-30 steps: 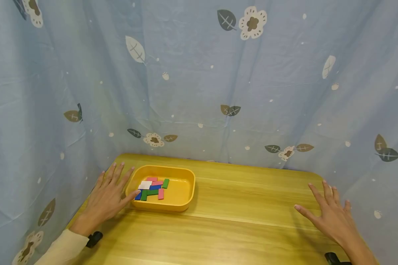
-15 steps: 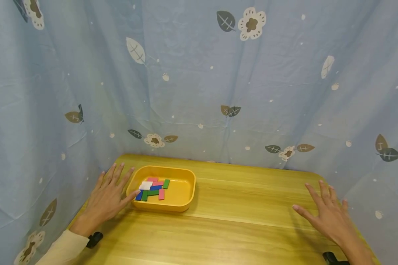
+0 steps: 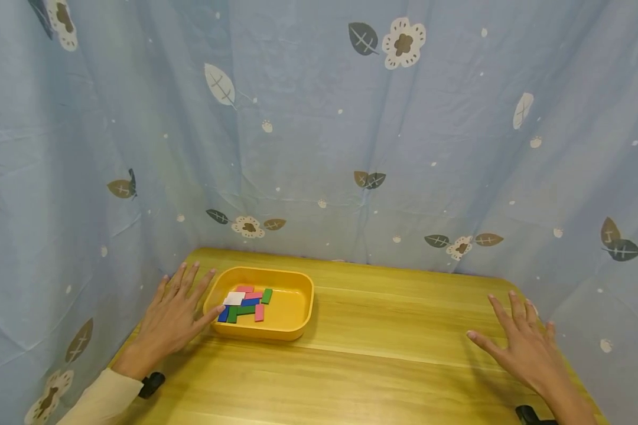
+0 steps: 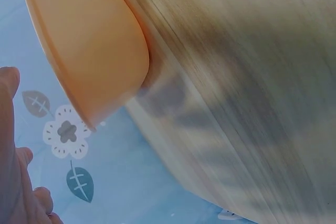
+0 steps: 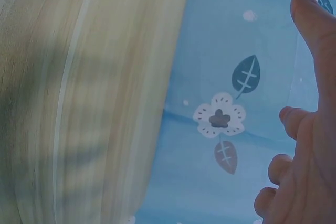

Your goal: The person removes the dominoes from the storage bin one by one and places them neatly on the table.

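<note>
A yellow rectangular tray (image 3: 292, 327) stands toward the back left of the table. Flat small blocks lie together in its left half: a white one (image 3: 234, 298), several green ones such as this green block (image 3: 267, 296), pink ones like this pink block (image 3: 259, 313), and a blue block (image 3: 250, 302). My left hand (image 3: 172, 316) hovers at the tray's left side with fingers spread, its thumb overlapping the rim in the head view. Far to the right, my right hand (image 3: 529, 348) hangs over the table with spread fingers, holding nothing. In the left wrist view the tray's outer wall (image 4: 100, 40) shows beside the hand.
The wood-grain table (image 3: 393, 330) has rounded back corners. A blue curtain (image 3: 319, 147) printed with flowers and leaves surrounds it at the back and both sides. Black straps sit on both wrists, with a dark device (image 3: 152, 385) under the left one.
My right hand has drifted slightly to the left. The left hand, the tray and the blocks stay in place, while the head view tilts up a little.
</note>
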`<state>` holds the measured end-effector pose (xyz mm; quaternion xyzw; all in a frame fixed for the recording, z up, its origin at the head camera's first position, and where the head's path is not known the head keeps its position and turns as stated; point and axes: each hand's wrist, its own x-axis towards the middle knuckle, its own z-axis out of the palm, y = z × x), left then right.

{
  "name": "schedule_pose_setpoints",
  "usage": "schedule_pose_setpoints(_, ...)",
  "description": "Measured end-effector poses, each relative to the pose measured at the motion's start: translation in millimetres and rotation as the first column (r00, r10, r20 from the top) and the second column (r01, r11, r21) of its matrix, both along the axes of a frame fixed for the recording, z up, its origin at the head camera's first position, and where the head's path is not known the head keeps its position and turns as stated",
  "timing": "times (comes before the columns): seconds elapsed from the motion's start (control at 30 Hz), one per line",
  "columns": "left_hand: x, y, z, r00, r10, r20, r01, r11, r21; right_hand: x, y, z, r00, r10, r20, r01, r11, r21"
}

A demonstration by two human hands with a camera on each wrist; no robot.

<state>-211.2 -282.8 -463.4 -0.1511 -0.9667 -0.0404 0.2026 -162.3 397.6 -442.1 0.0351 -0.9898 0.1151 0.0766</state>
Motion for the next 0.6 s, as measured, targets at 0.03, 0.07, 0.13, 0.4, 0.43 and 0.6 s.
schedule_pose_setpoints(0.03, 0.0, -0.2, -0.3, 1.000, 0.000, 0.002, 0.000, 1.000, 0.000, 0.0, 0, -0.1, 1.000, 0.000, 0.004, 0.000, 1.000, -0.002)
schedule_pose_setpoints(0.07, 0.0, -0.2, -0.5, 1.000, 0.001, 0.006, -0.001, 1.000, 0.000, 0.0, -1, -0.2, 1.000, 0.000, 0.008, 0.000, 1.000, -0.004)
schedule_pose_setpoints(0.13, -0.1, -0.7, -1.0, 1.000, 0.003, 0.011, -0.003, 1.000, -0.003, -0.2, -1, -0.7, 1.000, 0.002, 0.010, -0.002, 1.000, -0.006)
schedule_pose_setpoints(0.4, -5.7, -0.3, -1.0, 0.982, -0.037, 0.185, 0.004, 0.985, 0.175, -1.2, -5, -2.6, 0.999, -0.001, 0.039, 0.002, 1.000, -0.030)
schedule_pose_setpoints(0.43, -7.0, -0.8, -1.8, 0.976, -0.054, 0.209, 0.007, 0.976, 0.219, -1.6, -7, -2.7, 0.999, -0.001, 0.050, 0.003, 0.999, -0.034)
schedule_pose_setpoints(0.6, -14.6, -5.3, -10.3, 0.950, -0.157, 0.270, 0.032, 0.909, 0.415, -5.6, -18, -6.1, 0.996, 0.001, 0.087, 0.004, 0.998, -0.058)
